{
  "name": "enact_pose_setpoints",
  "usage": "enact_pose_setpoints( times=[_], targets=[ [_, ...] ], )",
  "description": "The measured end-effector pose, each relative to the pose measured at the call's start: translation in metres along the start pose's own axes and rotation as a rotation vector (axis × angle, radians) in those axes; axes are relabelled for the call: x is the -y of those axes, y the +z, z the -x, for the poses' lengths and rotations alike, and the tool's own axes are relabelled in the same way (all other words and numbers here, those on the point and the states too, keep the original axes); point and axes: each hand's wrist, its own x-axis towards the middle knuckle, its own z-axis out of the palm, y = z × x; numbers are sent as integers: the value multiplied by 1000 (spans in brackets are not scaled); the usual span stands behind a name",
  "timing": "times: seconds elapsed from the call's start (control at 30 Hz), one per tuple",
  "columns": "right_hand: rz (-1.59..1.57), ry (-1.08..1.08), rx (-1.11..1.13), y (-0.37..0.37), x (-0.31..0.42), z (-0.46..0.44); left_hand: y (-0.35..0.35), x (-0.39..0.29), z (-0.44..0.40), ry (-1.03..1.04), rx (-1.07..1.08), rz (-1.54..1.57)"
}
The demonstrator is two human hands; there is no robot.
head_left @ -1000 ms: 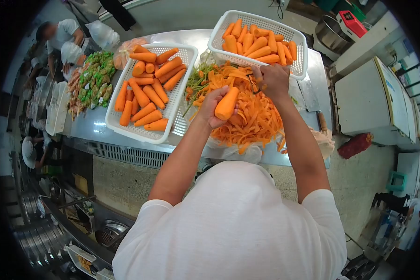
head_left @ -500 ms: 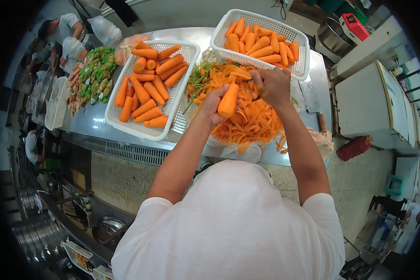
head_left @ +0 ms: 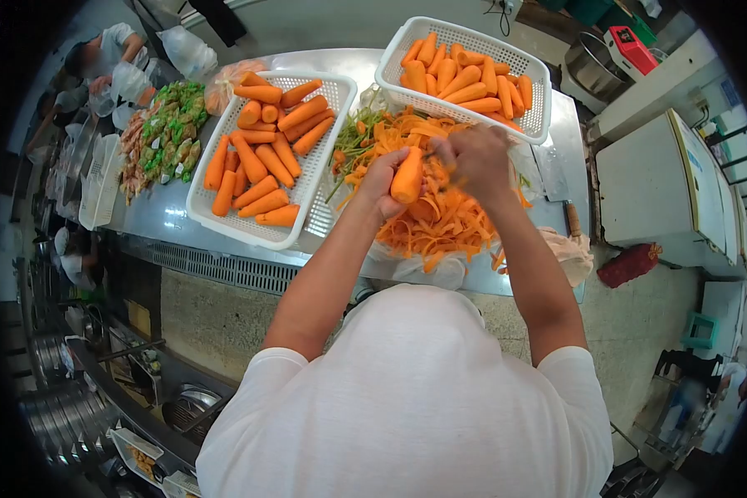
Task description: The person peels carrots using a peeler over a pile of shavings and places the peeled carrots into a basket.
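My left hand [head_left: 382,184] is wrapped round an orange carrot [head_left: 407,176], its thick end pointing toward me. Just right of it, my right hand [head_left: 477,162] is closed on what looks like a peeler, smeared by motion and mostly hidden by the fingers. Beneath both hands lies a heap of carrot peelings [head_left: 440,222] on clear plastic. Green stems [head_left: 353,141] stick out at the heap's left side.
Two white perforated baskets, a left one [head_left: 311,224] and a back right one [head_left: 542,124], hold several carrots. A cleaver [head_left: 556,178] lies on the steel table [head_left: 162,220] at right. Green-wrapped bundles [head_left: 170,129] are at left. Other people work at far left, one in a white shirt [head_left: 116,46].
My right hand has shifted slightly and is more blurred over the heap. The carrot in my left hand has barely moved. At far left, a person's arms have moved.
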Motion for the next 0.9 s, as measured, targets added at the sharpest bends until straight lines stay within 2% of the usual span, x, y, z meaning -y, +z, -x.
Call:
enact_pose_setpoints(
  times=[0.07,0.1,0.2,0.27,0.33,0.4,0.47,0.5,0.57,0.6,0.67,0.7,0.77,0.9],
  targets=[
    [-54,-260,-29,1,18,7,1,-3,-3,-26,36,27],
    [-52,-253,-32,10,12,7,2,-1,-6,-6,81,-1],
    [26,-183,-71,35,-22,-2,-14,-1,-9,-36,118,-102],
    [74,126,110,31,-44,-11,-14,-4,-7,-67,113,-170],
    [89,121,101,19,-37,-13,-4,-1,0,9,-2,-168],
    [105,122,110,10,-21,1,-5,0,-2,-3,-22,-109],
    [-59,-162,-64,10,3,8,-7,-1,-12,-19,-34,-69],
    [-57,-157,-68,12,4,7,-10,0,-18,-39,-3,2],
    [-63,-308,-56,20,3,6,-19,1,-24,-67,28,61],
    [-60,-300,-61,28,-8,2,-21,0,-20,-82,76,7],
    [99,-37,-50,42,-39,-5,-22,2,-13,-101,125,-49],
    [101,-37,-55,36,-43,-5,-20,2,-10,-85,141,-91],
    [62,99,-28,26,-46,-6,-14,-2,-8,-54,157,-123],
    [0,-4,1,10,-20,3,-5,0,-5,57,23,-98]
  ],
)
